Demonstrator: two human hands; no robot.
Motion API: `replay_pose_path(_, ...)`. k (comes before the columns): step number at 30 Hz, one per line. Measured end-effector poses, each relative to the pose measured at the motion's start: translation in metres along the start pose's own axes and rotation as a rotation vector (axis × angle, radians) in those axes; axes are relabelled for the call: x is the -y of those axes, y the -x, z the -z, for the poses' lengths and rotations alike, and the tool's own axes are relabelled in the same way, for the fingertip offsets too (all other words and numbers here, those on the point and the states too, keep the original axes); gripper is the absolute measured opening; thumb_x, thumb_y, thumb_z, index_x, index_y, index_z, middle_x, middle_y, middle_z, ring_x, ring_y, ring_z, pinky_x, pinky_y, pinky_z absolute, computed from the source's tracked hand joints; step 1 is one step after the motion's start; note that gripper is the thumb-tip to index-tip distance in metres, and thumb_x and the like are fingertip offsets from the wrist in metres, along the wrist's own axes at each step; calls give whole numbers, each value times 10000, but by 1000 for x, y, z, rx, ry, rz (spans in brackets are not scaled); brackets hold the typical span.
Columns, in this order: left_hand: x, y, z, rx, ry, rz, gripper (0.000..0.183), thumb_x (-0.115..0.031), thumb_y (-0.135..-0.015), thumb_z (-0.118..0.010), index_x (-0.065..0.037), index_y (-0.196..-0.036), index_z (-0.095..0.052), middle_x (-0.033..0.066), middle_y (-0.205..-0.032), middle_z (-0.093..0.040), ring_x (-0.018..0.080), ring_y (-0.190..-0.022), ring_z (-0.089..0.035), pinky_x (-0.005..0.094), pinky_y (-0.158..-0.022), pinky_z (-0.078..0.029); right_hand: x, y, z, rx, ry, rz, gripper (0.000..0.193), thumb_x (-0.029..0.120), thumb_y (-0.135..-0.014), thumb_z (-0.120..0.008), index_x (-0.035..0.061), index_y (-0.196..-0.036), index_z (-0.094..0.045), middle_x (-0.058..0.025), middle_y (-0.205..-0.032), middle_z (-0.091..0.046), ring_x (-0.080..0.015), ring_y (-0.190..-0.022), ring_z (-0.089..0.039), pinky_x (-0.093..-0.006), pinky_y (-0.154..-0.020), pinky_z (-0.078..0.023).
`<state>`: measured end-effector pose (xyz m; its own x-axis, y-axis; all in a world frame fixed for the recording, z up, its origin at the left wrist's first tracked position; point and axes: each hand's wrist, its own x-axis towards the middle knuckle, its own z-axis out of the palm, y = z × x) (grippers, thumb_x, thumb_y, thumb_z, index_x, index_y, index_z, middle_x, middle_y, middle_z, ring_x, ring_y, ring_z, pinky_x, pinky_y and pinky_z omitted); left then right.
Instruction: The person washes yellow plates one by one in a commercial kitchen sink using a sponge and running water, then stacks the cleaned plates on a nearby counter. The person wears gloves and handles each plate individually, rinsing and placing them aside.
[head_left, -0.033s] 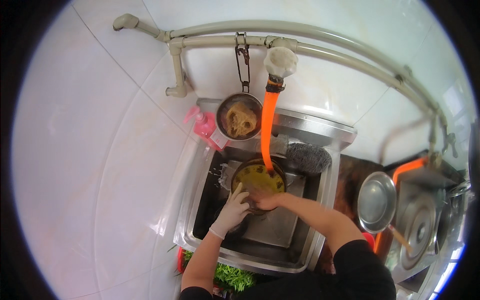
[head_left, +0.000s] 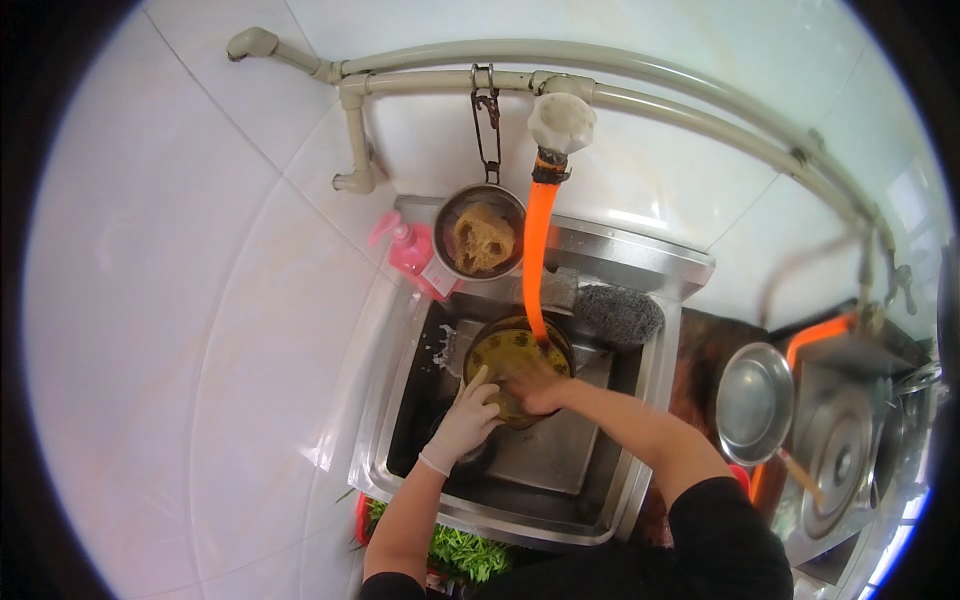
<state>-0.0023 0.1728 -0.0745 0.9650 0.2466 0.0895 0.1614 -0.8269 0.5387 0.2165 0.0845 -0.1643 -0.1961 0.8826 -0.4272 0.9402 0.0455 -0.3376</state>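
Observation:
A round bowl (head_left: 488, 352) with a dark rim and a yellow inside with dark marks sits in the steel sink (head_left: 545, 455). My left hand (head_left: 466, 418), in a pale glove, grips the bowl's near-left rim. Bare and smeared by motion, my right hand (head_left: 535, 388) is inside the bowl, palm down, near its inner surface. Its fingers are too blurred to tell whether they hold anything. An orange hose (head_left: 537, 255) hangs from a white tap knob (head_left: 562, 122), with its lower end over the bowl's far side.
A sieve (head_left: 450, 262) with a tan loofah-like sponge hangs beyond the sink, beside a pink pump bottle (head_left: 412, 250). A dark scouring pad (head_left: 619, 315) lies on the sink's back edge. At the right, a metal pan (head_left: 752, 400) rests near a stove; green leaves (head_left: 468, 553) lie below the sink.
My right hand has shifted slightly within the bowl, a little up and to the right. The left hand keeps its hold on the rim.

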Motion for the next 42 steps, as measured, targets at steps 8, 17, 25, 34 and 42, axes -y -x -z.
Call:
replay_pose_path(8, -18, -27, 25, 66, -154, -18, 210, -206, -841, -821, -91, -954, -686, 83, -1095, -627, 353, -1256, -577, 711, -1196, -315, -3, -32, 12, -267, -237, 52, 525, 264, -1045, -549, 99, -1543, -520, -204, -1707, -325, -363, -1557, -346, -560, -1261, -280)
replay_pose_path(17, -26, -32, 53, 174, -241, -91, 213, -244, -831, -820, -98, -932, -702, 76, -1033, -630, 325, -1161, -602, 702, -1213, -311, -40, 11, 1, 109, -103, 162, 625, 105, -965, -526, 97, -1588, -468, -205, -1620, -487, -354, -1430, -536, -530, -1167, -413)
replay_pose_path(25, -76, 1, 120, -8, 11, 89, 206, -166, -826, -839, -50, -900, -685, 116, -885, -646, 357, -893, -666, 453, -954, -544, -22, -26, 1, -244, -252, -263, 645, 173, -986, -592, 96, -1603, -421, -212, -1610, -472, -404, -1344, -592, -542, -1067, -492)
replay_pose_path(34, -65, 62, 46, -883, 1168, 732, 246, 20, -1030, -599, 4, -1275, -602, 84, -1165, -692, 188, -1023, -686, 352, -925, -570, 49, -12, -15, -417, -1535, -263, 469, 288, -1065, -630, 81, -1484, -589, -97, -1161, -732, -201, -1116, -673, -351, -977, -524)
replay_pose_path(42, -61, 42, -5, -918, 1402, 620, 366, 11, -1044, -601, -14, -1402, -533, 96, -1326, -649, 187, -1148, -655, 347, -989, -548, 175, 59, 41, -1021, -483, 159, 476, 233, -1030, -594, 100, -1487, -602, -193, -1422, -643, -343, -1209, -668, -445, -1039, -508)
